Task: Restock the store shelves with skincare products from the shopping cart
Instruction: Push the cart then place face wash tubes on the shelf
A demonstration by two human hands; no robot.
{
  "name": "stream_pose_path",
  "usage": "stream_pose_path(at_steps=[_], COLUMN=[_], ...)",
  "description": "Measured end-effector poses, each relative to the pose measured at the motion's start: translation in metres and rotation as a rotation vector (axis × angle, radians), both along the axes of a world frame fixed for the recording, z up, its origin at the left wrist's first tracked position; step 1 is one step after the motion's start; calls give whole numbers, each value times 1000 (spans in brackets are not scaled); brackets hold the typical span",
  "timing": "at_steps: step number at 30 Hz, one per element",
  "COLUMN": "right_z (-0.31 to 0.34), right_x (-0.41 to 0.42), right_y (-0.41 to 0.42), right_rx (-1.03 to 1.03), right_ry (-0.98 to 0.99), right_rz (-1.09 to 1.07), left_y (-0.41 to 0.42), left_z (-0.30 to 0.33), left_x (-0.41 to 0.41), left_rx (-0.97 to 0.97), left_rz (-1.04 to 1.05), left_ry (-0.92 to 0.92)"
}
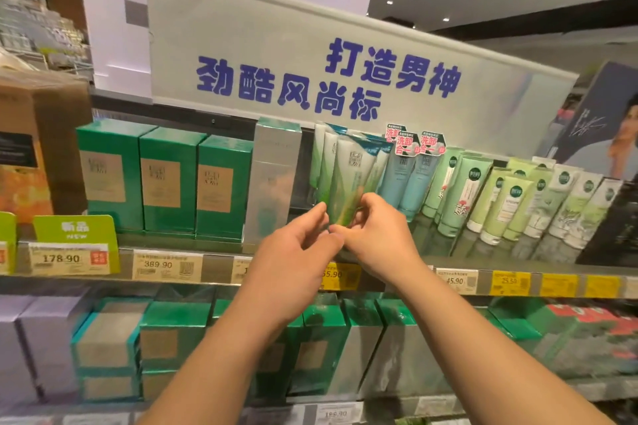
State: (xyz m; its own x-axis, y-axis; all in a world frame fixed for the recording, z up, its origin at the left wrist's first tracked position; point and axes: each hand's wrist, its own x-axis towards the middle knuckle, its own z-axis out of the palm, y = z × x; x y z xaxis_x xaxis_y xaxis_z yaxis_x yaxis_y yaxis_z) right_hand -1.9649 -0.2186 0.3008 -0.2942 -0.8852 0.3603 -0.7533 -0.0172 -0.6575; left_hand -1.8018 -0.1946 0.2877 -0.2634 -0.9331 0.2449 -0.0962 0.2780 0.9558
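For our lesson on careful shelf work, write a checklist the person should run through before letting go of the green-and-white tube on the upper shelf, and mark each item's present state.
1. Both hands on the green-and-white tube: ok; left hand and right hand meet at its lower end.
2. Tube upright: not ok; it tilts.
3. Base seated on the shelf: cannot tell; the fingers hide it.
4. Matching tubes behind it: ok.
5. Blue tubes to the right standing: ok.
6. Price tag matches: cannot tell; partly covered.
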Motion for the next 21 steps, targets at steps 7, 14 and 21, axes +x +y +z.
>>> stream_pose_path(at_steps=[7, 14, 21], right_z=[-4, -4, -11], right_x=[2, 4, 6], right_y=[-10, -15, -20], right_rx=[63, 71, 30], right_ry=[58, 63, 26], right_rz=[-48, -27, -43], left_y=[-4, -6, -5], left_z=[-5, -4, -3], left_x=[1, 0, 3], left_rx=[54, 63, 87], left_rz=[-22, -22, -35], left_ry=[7, 10, 9])
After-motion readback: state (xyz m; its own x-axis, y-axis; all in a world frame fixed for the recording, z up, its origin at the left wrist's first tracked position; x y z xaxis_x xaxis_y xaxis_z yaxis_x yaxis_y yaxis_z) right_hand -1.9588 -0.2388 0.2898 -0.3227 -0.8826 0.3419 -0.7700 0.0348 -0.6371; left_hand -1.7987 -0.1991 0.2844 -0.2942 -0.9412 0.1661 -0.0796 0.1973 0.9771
